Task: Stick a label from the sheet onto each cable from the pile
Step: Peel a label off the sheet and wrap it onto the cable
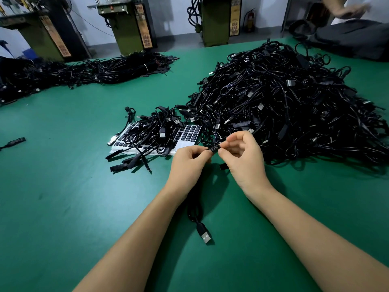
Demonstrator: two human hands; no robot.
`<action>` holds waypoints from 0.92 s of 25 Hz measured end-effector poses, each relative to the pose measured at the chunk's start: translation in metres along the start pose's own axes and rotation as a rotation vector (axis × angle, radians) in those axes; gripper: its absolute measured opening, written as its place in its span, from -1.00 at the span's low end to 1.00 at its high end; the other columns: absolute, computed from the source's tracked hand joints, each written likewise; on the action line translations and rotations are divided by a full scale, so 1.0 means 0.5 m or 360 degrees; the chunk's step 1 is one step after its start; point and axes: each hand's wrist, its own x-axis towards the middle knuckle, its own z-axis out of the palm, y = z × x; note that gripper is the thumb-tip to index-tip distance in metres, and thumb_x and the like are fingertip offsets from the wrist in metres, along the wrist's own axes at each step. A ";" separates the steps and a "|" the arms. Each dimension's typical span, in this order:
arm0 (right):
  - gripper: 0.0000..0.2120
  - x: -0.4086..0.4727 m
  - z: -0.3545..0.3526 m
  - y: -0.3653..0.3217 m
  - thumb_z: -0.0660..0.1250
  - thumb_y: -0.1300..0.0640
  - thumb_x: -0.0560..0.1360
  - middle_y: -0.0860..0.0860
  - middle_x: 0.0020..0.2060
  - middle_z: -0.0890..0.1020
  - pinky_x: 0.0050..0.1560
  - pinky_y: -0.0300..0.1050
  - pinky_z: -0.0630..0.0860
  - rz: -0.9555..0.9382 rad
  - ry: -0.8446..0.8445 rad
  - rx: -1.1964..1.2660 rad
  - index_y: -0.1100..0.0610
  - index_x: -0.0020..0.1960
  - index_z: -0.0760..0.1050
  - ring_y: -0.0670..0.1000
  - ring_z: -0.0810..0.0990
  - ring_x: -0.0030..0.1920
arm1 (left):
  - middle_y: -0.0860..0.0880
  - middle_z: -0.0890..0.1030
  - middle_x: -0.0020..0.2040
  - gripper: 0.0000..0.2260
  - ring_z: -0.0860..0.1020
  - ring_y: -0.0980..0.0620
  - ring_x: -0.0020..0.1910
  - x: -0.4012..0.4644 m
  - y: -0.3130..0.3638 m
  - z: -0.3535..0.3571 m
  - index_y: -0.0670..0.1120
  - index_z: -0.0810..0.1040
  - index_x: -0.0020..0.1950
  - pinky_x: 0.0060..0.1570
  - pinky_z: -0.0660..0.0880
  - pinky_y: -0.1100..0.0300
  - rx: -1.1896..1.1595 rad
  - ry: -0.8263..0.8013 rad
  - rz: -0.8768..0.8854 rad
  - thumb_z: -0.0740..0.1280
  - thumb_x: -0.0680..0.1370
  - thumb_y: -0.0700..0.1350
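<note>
Two hands meet over the green table (63, 197) just in front of the big pile (294, 106) of black cables. The left hand (187, 163) and the right hand (244, 157) each pinch one end of a small black label (214, 148) with pale print, held level between thumb and fingertips; whether it already wraps a cable there cannot be told. The cable (194, 209) in work hangs down from under the left hand and lies looped on the table between the forearms, its USB plug (205, 236) resting flat nearest the viewer.

Just beyond the left hand lies the label sheet (189, 132), white with rows of black labels, largely buried under a smaller tangle of cables (151, 131); only its right part and left corner show. The big pile spreads from right behind the right hand to the right edge of the frame.

Bare green surface lies to the left and on the near side of both arms. A lone black piece (14, 142) lies at the far left. Bundled cables (84, 70) line the far left edge of the table, with green machines (130, 24) behind them. At the far right corner, another person's hand (349, 10) shows, blurred.
</note>
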 end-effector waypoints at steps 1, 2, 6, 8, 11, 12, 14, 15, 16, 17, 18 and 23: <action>-0.70 -0.001 0.001 0.000 0.39 0.38 0.42 -0.04 -0.16 0.62 -0.03 -0.26 0.53 -0.0022 0.0000 -0.0036 0.02 -0.08 0.41 -0.14 0.61 -0.14 | 0.06 0.52 -0.41 -0.82 0.40 0.13 -0.41 0.000 0.000 0.000 -0.11 0.63 -0.26 -0.40 0.32 0.31 0.0006 -0.0002 -0.0001 0.35 0.52 -0.12; -0.69 -0.002 0.001 -0.001 0.39 0.38 0.42 -0.05 -0.16 0.62 -0.04 -0.29 0.52 -0.0048 0.0005 -0.0082 0.02 -0.08 0.40 -0.16 0.60 -0.15 | 0.07 0.51 -0.42 -0.82 0.39 0.13 -0.42 0.000 0.001 0.000 -0.11 0.63 -0.27 -0.41 0.32 0.31 0.0013 -0.0004 -0.0002 0.35 0.52 -0.12; -0.71 -0.010 0.007 -0.002 0.37 0.36 0.42 -0.11 -0.15 0.59 -0.14 -0.33 0.49 -0.0236 0.0054 -0.0354 0.03 -0.04 0.39 -0.20 0.58 -0.13 | 0.06 0.50 -0.43 -0.81 0.35 0.16 -0.46 -0.001 0.004 0.000 -0.16 0.62 -0.27 -0.44 0.28 0.33 0.0043 0.0008 0.0007 0.36 0.52 -0.13; -0.72 -0.014 0.010 -0.001 0.36 0.36 0.41 -0.10 -0.13 0.58 -0.12 -0.23 0.51 -0.0329 0.0072 -0.0523 0.06 -0.02 0.41 -0.16 0.58 -0.14 | 0.03 0.49 -0.43 -0.80 0.33 0.15 -0.46 0.000 0.005 -0.001 -0.19 0.61 -0.25 -0.44 0.27 0.31 0.0052 0.0001 0.0008 0.36 0.52 -0.12; -0.75 -0.012 0.009 0.002 0.33 0.37 0.41 -0.05 -0.06 0.57 -0.16 -0.28 0.49 -0.0342 0.0146 -0.0599 0.10 0.00 0.44 -0.15 0.57 -0.17 | -0.03 0.50 -0.38 -0.79 0.34 0.12 -0.44 0.000 0.006 -0.003 -0.23 0.61 -0.21 -0.40 0.27 0.26 0.0045 -0.0024 0.0010 0.35 0.53 -0.12; -0.75 -0.010 0.008 0.003 0.32 0.36 0.42 -0.05 -0.06 0.57 -0.20 -0.37 0.46 -0.0277 0.0164 -0.0516 0.07 -0.01 0.44 -0.18 0.56 -0.19 | -0.02 0.49 -0.39 -0.79 0.33 0.13 -0.45 0.000 0.006 -0.003 -0.24 0.61 -0.20 -0.41 0.27 0.26 0.0033 -0.0036 0.0003 0.35 0.53 -0.11; -0.78 -0.002 0.005 0.001 0.32 0.30 0.46 -0.06 -0.09 0.61 -0.21 -0.43 0.44 -0.0059 0.0153 -0.0265 0.01 -0.02 0.46 -0.22 0.58 -0.19 | 0.08 0.45 -0.47 -0.78 0.30 0.18 -0.52 -0.001 0.008 -0.005 -0.20 0.61 -0.23 -0.47 0.23 0.31 0.0020 -0.0060 0.0002 0.34 0.54 -0.10; -0.82 0.003 0.004 0.002 0.33 0.25 0.48 -0.07 -0.13 0.63 -0.16 -0.39 0.46 0.0028 0.0125 -0.0175 -0.02 -0.03 0.48 -0.20 0.59 -0.17 | 0.12 0.42 -0.51 -0.77 0.28 0.20 -0.55 -0.002 0.009 -0.006 -0.16 0.59 -0.27 -0.50 0.22 0.34 0.0021 -0.0074 0.0013 0.34 0.55 -0.10; -0.85 0.006 0.003 0.003 0.35 0.21 0.49 -0.09 -0.17 0.63 -0.13 -0.35 0.47 0.0063 0.0078 -0.0145 -0.02 -0.02 0.50 -0.20 0.60 -0.16 | 0.13 0.41 -0.52 -0.76 0.27 0.20 -0.55 -0.003 0.010 -0.008 -0.11 0.58 -0.31 -0.51 0.20 0.36 0.0023 -0.0090 0.0027 0.34 0.55 -0.09; -0.86 0.007 0.001 0.004 0.38 0.17 0.49 -0.10 -0.20 0.63 -0.14 -0.33 0.48 0.0060 0.0009 -0.0148 -0.02 0.01 0.53 -0.22 0.59 -0.16 | 0.12 0.40 -0.52 -0.74 0.26 0.19 -0.55 -0.004 0.011 -0.011 -0.08 0.56 -0.34 -0.53 0.20 0.36 0.0024 -0.0113 0.0037 0.34 0.55 -0.08; -0.84 0.007 0.000 0.004 0.41 0.14 0.48 -0.11 -0.22 0.61 -0.16 -0.31 0.49 0.0041 -0.0075 -0.0154 -0.02 0.03 0.54 -0.23 0.57 -0.18 | 0.12 0.37 -0.53 -0.73 0.25 0.18 -0.55 -0.004 0.012 -0.014 -0.07 0.54 -0.35 -0.54 0.18 0.35 0.0025 -0.0144 0.0042 0.33 0.55 -0.07; -0.86 0.007 -0.007 0.004 0.47 0.16 0.44 -0.10 -0.22 0.61 -0.22 -0.42 0.45 -0.0024 -0.0226 -0.0064 -0.01 -0.03 0.58 -0.24 0.54 -0.20 | 0.11 0.33 -0.55 -0.72 0.22 0.16 -0.58 -0.002 0.014 -0.028 -0.05 0.55 -0.35 -0.58 0.17 0.34 0.0031 -0.0275 0.0030 0.31 0.56 -0.06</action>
